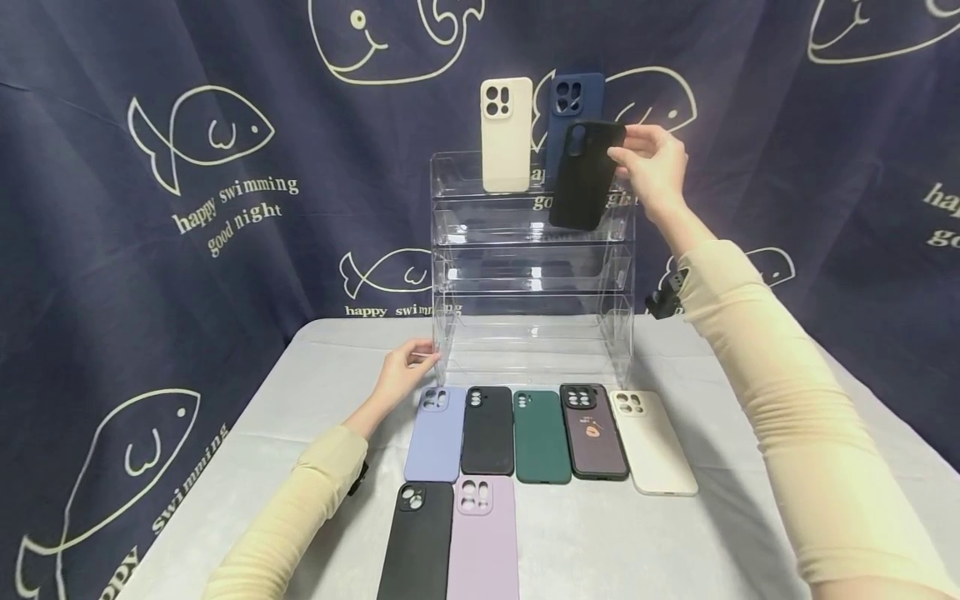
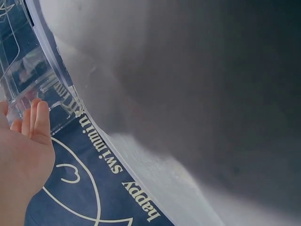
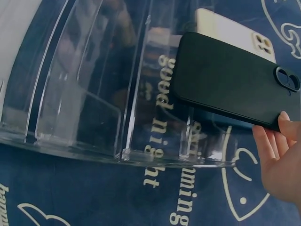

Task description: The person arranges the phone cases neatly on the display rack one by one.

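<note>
My right hand (image 1: 656, 162) pinches a black phone case (image 1: 588, 179) by its upper right edge, in front of the top of a clear tiered display stand (image 1: 536, 329). Behind it, a navy blue phone case (image 1: 581, 96) stands on the top tier, partly covered. Left of it on that tier stands a cream phone case (image 1: 507, 137). In the right wrist view the black case (image 3: 225, 80) is tilted, thumb on one face and fingers behind. My left hand (image 1: 405, 369) rests its fingertips against the stand's lower left side; its fingers (image 2: 40, 120) look fairly straight.
Before the stand lie a light blue case (image 1: 435, 437), a black case (image 1: 487, 433), a green case (image 1: 542, 442), a dark printed case (image 1: 600, 442) and a cream case (image 1: 660, 450). Nearer are another black case (image 1: 416, 542) and a lilac case (image 1: 486, 550). A fish-patterned curtain (image 1: 300, 192) hangs behind.
</note>
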Tool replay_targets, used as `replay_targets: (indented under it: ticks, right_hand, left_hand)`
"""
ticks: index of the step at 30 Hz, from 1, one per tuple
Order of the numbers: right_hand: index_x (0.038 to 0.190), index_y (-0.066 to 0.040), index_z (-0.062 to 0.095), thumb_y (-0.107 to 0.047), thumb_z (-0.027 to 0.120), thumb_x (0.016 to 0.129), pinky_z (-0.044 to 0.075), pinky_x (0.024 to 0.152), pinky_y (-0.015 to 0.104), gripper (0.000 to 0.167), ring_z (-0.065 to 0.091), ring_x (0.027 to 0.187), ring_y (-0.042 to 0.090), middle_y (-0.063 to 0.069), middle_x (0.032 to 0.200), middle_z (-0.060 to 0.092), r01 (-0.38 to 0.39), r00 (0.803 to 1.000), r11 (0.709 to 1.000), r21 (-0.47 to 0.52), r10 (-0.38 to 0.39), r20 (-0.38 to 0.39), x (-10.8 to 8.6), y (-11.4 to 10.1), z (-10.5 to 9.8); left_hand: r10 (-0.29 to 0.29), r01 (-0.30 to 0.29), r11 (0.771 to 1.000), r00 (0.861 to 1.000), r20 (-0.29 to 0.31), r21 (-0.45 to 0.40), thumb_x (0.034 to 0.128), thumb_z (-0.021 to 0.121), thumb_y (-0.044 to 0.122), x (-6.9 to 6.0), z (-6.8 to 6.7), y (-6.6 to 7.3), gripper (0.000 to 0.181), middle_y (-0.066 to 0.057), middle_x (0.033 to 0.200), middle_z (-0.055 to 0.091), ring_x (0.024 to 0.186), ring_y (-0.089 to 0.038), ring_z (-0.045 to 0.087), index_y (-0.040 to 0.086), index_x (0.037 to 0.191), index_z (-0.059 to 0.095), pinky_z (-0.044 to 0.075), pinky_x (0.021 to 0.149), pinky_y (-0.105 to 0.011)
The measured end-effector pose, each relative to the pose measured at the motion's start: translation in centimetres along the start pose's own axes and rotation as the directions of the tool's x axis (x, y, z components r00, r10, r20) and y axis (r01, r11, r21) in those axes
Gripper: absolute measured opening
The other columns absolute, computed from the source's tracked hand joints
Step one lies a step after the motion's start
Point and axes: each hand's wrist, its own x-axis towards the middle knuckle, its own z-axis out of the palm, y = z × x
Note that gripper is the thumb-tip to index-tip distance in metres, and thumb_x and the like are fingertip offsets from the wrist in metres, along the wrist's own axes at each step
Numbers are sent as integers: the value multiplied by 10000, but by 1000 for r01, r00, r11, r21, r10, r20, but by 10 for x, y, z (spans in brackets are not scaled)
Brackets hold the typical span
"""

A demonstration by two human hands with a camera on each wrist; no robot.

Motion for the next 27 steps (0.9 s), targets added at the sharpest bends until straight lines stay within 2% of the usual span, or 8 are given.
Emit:
replay_targets:
  ticks: [1, 6, 8, 14, 18, 22, 27]
  right_hand:
    - [1154, -25, 619, -3, 701, 795, 555, 604, 108, 370, 632, 752, 52, -29, 862, 656, 1, 1000, 1000, -7, -1, -6, 1, 2, 1]
    - [1152, -49, 627, -37, 704, 805, 543, 630, 93, 356, 626, 761, 42, -40, 872, 651, 9, 999, 999, -53, -11, -34, 10, 12, 4]
    - [1150, -50, 629, -46, 703, 807, 531, 618, 83, 351, 615, 730, 14, -55, 863, 646, 28, 999, 996, -83, -31, -38, 12, 15, 6]
    - [1143, -41, 643, -81, 701, 818, 541, 633, 101, 332, 600, 687, -46, 36, 973, 692, 93, 996, 978, -188, -92, 10, 16, 24, 16]
    - [1157, -28, 637, -84, 702, 820, 577, 699, 162, 348, 619, 736, -13, 112, 1076, 687, 64, 998, 984, -163, -59, 34, 18, 27, 20]
    - [1175, -10, 625, -75, 689, 831, 579, 714, 173, 355, 644, 768, 22, 121, 1130, 677, 1, 999, 995, -102, 3, 38, 20, 28, 23]
    - [1195, -5, 618, -89, 667, 854, 575, 719, 159, 354, 660, 765, 12, 136, 1173, 657, -18, 999, 991, -132, 24, 46, 20, 32, 26]
  left_hand:
    - [3, -3, 1000, 1000, 1, 2, 877, 652, 120, -2, -1, 5, 336, -230, 1093, 653, 954, -348, 653, -52, 1158, 588, 570, 847, -327]
    - [-11, 11, 1000, 1000, 7, 4, 874, 655, 113, -3, 0, 5, 330, -228, 1099, 652, 959, -350, 652, -45, 1156, 591, 563, 865, -364]
    - [-3, 2, 1000, 1000, 3, 8, 873, 662, 149, 1, 2, -6, 332, -202, 1099, 659, 955, -325, 657, -13, 1156, 601, 566, 859, -342]
    - [-5, 5, 1000, 1000, 9, 3, 879, 655, 154, 0, 2, -6, 332, -196, 1110, 656, 964, -319, 656, -4, 1165, 598, 566, 861, -343]
    - [-3, 3, 1000, 1000, 0, -5, 876, 656, 133, 0, 1, -6, 321, -198, 1099, 660, 959, -324, 657, -11, 1158, 602, 565, 864, -352]
    - [-3, 3, 1000, 1000, -5, -6, 873, 658, 123, 1, 0, -7, 320, -201, 1094, 660, 957, -327, 657, -17, 1155, 603, 564, 866, -360]
    - [2, -2, 1000, 1000, -3, 0, 874, 661, 154, 1, 0, -7, 325, -196, 1098, 660, 956, -321, 659, -1, 1156, 607, 566, 860, -349]
